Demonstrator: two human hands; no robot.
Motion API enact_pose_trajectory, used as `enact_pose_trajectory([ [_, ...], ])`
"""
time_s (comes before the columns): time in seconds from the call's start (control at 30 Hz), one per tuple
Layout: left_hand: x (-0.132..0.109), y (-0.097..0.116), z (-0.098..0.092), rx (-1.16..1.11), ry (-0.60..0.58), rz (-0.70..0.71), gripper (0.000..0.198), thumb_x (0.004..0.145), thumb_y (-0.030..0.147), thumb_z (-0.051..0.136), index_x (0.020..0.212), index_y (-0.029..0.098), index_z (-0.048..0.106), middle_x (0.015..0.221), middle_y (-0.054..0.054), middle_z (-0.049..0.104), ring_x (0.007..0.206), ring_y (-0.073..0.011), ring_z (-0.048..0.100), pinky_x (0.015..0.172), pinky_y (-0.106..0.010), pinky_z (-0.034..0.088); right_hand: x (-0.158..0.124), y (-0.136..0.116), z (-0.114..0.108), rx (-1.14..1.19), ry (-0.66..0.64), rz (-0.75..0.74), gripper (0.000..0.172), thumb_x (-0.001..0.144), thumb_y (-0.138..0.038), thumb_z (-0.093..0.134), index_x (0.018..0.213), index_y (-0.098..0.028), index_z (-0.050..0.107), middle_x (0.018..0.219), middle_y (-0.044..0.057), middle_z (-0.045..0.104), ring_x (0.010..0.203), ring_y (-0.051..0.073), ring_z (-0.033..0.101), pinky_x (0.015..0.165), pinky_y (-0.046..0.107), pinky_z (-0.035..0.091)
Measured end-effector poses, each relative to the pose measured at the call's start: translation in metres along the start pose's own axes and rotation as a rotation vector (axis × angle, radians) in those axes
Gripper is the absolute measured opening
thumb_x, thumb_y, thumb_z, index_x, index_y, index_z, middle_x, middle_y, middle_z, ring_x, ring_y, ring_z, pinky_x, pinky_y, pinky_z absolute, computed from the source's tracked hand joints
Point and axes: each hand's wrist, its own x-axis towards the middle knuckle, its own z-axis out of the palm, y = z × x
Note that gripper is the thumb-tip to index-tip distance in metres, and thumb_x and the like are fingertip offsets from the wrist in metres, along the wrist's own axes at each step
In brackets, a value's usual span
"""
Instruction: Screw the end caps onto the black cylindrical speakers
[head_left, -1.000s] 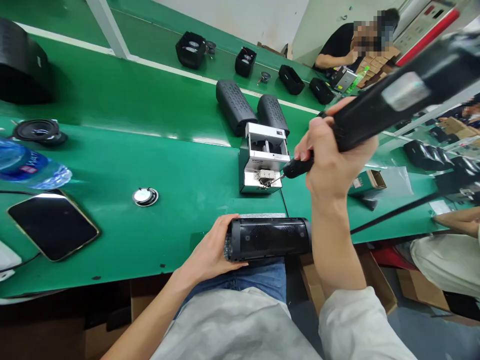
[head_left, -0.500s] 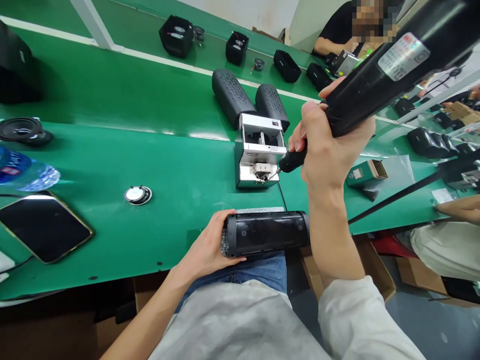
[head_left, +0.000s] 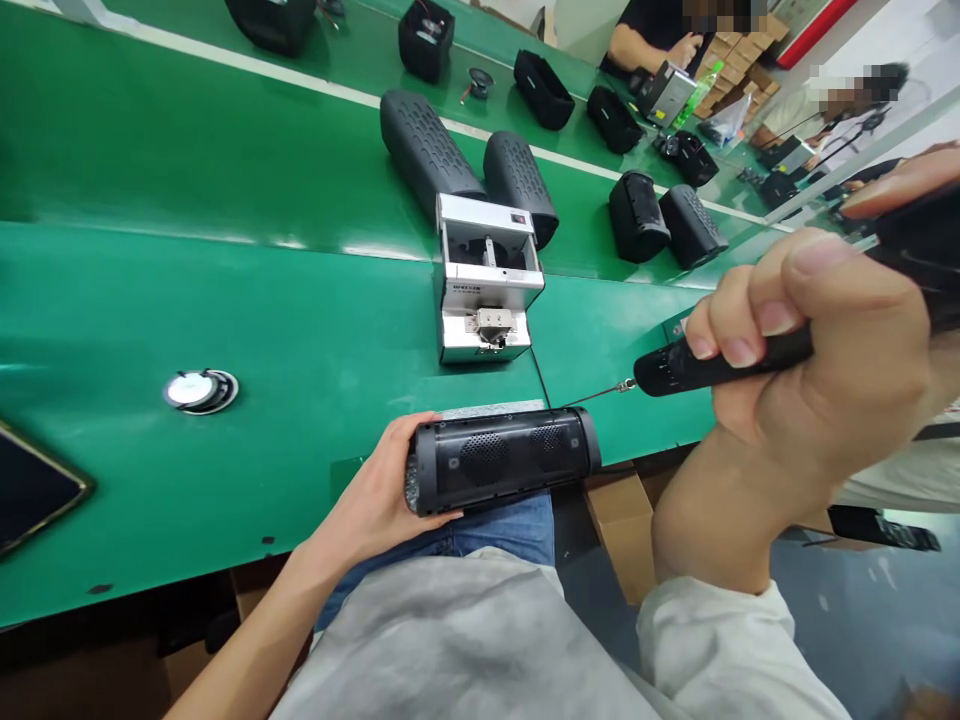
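Observation:
My left hand (head_left: 394, 465) is wrapped round the left end of a black speaker housing (head_left: 510, 455), which lies at the table's front edge over my lap. Perforated round patches show on its upward side. In my right hand (head_left: 832, 340) is a black electric screwdriver (head_left: 675, 368), its long thin bit pointing left with the tip at the housing's far edge. Whether the tip touches a screw there is too small to tell. Beyond the housing stands a silver screw feeder (head_left: 487, 275), apart from both hands.
Two dark textured speaker shells (head_left: 427, 150) lie behind the feeder. A loose speaker driver (head_left: 201, 390) rests on the left, near a phone (head_left: 37, 485). Black housings (head_left: 544, 90) line the far side, where co-workers sit. A cardboard box (head_left: 622, 525) is below the table edge.
My right hand has drawn the screwdriver away from the screw feeder, toward me and right, bringing its tip to the housing. My left hand keeps its hold. The view has shifted.

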Motion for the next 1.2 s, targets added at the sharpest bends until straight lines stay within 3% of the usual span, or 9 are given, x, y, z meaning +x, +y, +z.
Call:
enact_pose_trajectory([
  [0.23, -0.001, 0.001, 0.0, 0.015, -0.004, -0.002, 0.103, 0.084, 0.044, 0.097, 0.164, 0.031, 0.034, 0.157, -0.015, 0.058, 0.146, -0.0412, 0.065, 0.123, -0.062, 0.058, -0.009, 0.002, -0.003, -0.003, -0.064, 0.07, 0.02, 0.082, -0.016, 0.081, 0.092, -0.03, 0.071, 0.058, -0.01, 0.041, 0.039, 0.013, 0.041, 0.037, 0.03, 0.033],
  [0.47, -0.001, 0.004, -0.001, -0.002, -0.011, -0.035, 0.101, 0.085, 0.043, 0.097, 0.164, 0.031, 0.035, 0.158, -0.015, 0.058, 0.145, -0.0407, 0.066, 0.121, -0.061, 0.059, -0.034, 0.04, -0.014, 0.134, -0.18, 0.117, 0.027, 0.083, -0.012, 0.085, 0.1, -0.029, 0.072, 0.062, -0.011, 0.055, 0.037, 0.011, 0.046, 0.034, 0.027, 0.041],
  [0.7, -0.001, 0.009, -0.003, -0.044, -0.034, -0.098, 0.103, 0.081, 0.037, 0.099, 0.163, 0.032, 0.037, 0.159, -0.015, 0.059, 0.141, -0.0398, 0.069, 0.118, -0.059, 0.061, -0.06, 0.049, -0.031, 0.225, -0.243, 0.023, 0.035, 0.091, -0.001, 0.079, 0.114, -0.025, 0.069, 0.067, -0.009, 0.051, 0.044, 0.012, 0.052, 0.038, 0.029, 0.048],
  [1.03, -0.002, 0.007, -0.001, -0.052, -0.032, -0.094, 0.104, 0.081, 0.038, 0.101, 0.163, 0.033, 0.035, 0.16, -0.015, 0.057, 0.145, -0.0401, 0.066, 0.121, -0.061, 0.059, -0.056, 0.054, -0.027, 0.197, -0.196, 0.054, 0.029, 0.09, -0.009, 0.084, 0.104, -0.025, 0.064, 0.064, -0.011, 0.052, 0.039, 0.01, 0.046, 0.037, 0.026, 0.045],
  [1.2, -0.002, 0.002, 0.003, -0.024, -0.001, -0.025, 0.109, 0.08, 0.04, 0.102, 0.164, 0.032, 0.033, 0.16, -0.016, 0.056, 0.147, -0.0413, 0.064, 0.123, -0.063, 0.058, -0.041, 0.044, -0.029, 0.149, -0.227, 0.173, 0.028, 0.088, -0.016, 0.09, 0.101, -0.025, 0.067, 0.068, -0.009, 0.061, 0.042, 0.012, 0.054, 0.04, 0.028, 0.049],
])
